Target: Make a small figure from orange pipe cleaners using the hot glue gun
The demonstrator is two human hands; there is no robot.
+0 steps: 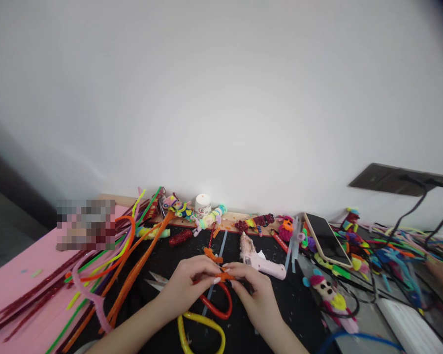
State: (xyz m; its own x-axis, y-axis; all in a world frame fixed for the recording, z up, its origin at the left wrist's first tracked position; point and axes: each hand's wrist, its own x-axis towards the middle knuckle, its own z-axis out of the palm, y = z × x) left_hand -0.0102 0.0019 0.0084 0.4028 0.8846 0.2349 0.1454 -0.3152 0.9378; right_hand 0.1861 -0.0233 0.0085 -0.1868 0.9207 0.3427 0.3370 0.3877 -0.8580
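Observation:
My left hand (192,280) and my right hand (253,290) meet over the black work mat (140,314). Both pinch a short orange pipe cleaner piece (226,276) between thumb and fingers. Under my hands lies a pair of scissors with one red handle (227,300) and one yellow handle (203,319); its blades point left, partly hidden by my left hand. Just beyond my fingertips rests another orange fuzzy piece (213,255). A pale pink glue gun (262,263) lies beyond my right hand, its nozzle end crusted with brownish residue.
Long pipe cleaners (133,265) in orange, red, green and yellow spread over the left side. Along the wall stand a paper cup (203,204) and several fuzzy figures. To the right are a phone (327,238), a pink-and-white doll (332,300), cables and a white power strip (409,324).

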